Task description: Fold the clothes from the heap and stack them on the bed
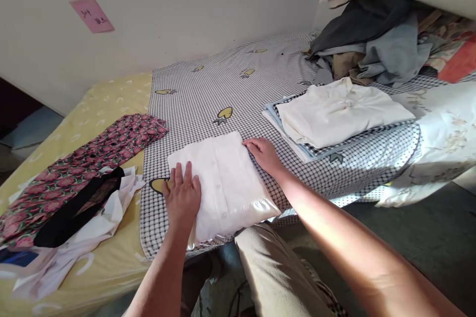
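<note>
A folded white button-up shirt (223, 178) lies in front of me on the checked cloth, its buttons running down the middle. Flat on its left part rests my left hand (182, 193), fingers stretched out. My right hand (263, 152) is at the shirt's upper right edge, with curled fingertips pinching the fabric there. The near edge of the shirt catches bright sunlight and looks glossy. To the right sits a stack of folded clothes with a cream-white garment (342, 111) on top, apart from my right hand.
A floral pink garment (100, 148), a black piece (74, 213) and a white cloth (115, 203) lie left on the yellow sheet (122, 86). A heap of grey clothes (390, 44) is at the back right. A pink note (92, 15) hangs on the wall.
</note>
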Demonstrator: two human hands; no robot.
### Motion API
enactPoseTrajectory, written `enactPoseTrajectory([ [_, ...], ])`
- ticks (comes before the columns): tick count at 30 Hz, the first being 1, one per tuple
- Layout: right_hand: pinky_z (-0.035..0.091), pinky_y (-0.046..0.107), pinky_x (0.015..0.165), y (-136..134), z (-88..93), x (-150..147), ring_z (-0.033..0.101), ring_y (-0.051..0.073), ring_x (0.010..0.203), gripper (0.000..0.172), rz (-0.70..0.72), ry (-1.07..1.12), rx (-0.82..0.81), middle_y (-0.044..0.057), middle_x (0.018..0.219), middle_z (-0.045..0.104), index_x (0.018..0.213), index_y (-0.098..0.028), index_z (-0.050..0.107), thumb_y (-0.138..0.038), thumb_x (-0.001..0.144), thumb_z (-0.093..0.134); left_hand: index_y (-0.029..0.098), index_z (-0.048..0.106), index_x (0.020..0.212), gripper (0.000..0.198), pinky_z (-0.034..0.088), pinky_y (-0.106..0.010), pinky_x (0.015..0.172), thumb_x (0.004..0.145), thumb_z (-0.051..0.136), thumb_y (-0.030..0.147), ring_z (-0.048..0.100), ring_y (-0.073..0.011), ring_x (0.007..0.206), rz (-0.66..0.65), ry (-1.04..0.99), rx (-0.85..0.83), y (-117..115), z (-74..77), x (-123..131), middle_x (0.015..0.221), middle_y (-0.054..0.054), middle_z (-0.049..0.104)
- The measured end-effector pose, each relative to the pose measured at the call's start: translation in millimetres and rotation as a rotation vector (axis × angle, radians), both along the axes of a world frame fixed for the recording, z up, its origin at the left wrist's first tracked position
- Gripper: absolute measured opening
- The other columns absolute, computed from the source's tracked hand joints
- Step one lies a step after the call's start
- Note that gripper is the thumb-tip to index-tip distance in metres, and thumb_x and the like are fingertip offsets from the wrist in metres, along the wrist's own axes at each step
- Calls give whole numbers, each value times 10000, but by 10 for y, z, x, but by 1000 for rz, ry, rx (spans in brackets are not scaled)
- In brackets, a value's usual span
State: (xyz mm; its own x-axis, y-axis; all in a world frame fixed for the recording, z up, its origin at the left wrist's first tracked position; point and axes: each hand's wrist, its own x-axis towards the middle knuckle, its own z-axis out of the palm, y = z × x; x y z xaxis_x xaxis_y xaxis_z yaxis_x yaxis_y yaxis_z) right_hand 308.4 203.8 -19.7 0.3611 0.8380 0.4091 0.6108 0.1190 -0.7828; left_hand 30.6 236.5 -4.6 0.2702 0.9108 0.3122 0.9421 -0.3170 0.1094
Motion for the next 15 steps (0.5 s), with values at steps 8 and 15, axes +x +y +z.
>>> enactPoseTrajectory([
  [8, 386, 499, 1132, 50, -69, 25, 695, 254, 1100, 238, 24, -74, -33, 23, 1120, 802, 1004, -289, 768, -279, 956, 536, 200, 428, 1574, 557, 283, -608, 1255, 1051, 330, 364, 377, -341, 1538, 0, 17, 27, -10, -23, -7, 1661, -155, 406],
  [15, 415, 494, 1107, 49, -83, 17, 692, 264, 1119, 247, 20, -84, -25, 33, 1123, 796, 1003, -282, 764, -295, 965, 520, 205, 428, 1573, 550, 274, -619, 1256, 1049, 358, 359, 362, -344, 1545, 12, 12, -7, -15, -6, 3, 1669, -150, 393],
])
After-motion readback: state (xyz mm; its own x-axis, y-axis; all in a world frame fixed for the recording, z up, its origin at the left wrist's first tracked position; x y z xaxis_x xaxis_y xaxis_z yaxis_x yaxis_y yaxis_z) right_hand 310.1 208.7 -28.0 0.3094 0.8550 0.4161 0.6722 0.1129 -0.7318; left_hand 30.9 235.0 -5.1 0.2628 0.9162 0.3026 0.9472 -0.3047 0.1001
